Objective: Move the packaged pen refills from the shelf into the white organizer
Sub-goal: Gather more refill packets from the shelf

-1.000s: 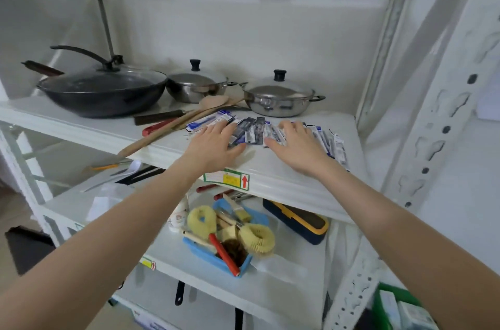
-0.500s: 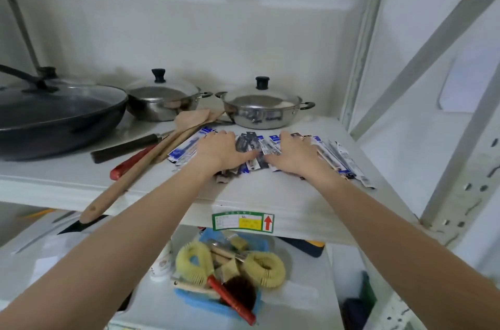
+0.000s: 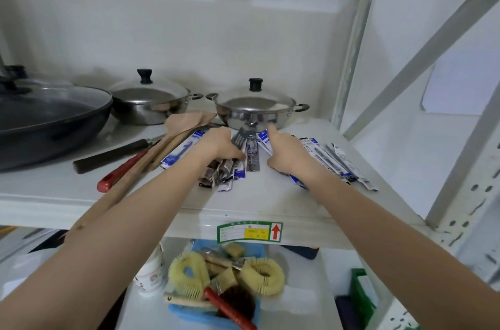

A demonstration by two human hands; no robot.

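Packaged pen refills lie spread across the white shelf (image 3: 270,197) in front of a steel pan. My left hand (image 3: 220,144) is curled around a bunch of refill packets (image 3: 221,171), whose lower ends stick out below my wrist. My right hand (image 3: 288,152) lies on another group of refill packets (image 3: 341,162) that fan out to the right, fingers bent over them; whether it grips them is unclear. A few packets (image 3: 250,147) lie between my hands. The white organizer is not in view.
Behind the packets stand two lidded steel pans (image 3: 254,109) (image 3: 147,102) and a black wok (image 3: 48,118). Wooden spatulas (image 3: 173,135), a red-handled tool (image 3: 121,171) and a black handle (image 3: 113,152) lie left of them. A blue basket of brushes (image 3: 216,283) sits on the shelf below.
My left hand has closed around a bunch of packets and drawn them together. My right hand has slid a little right over its group. The camera has moved closer.
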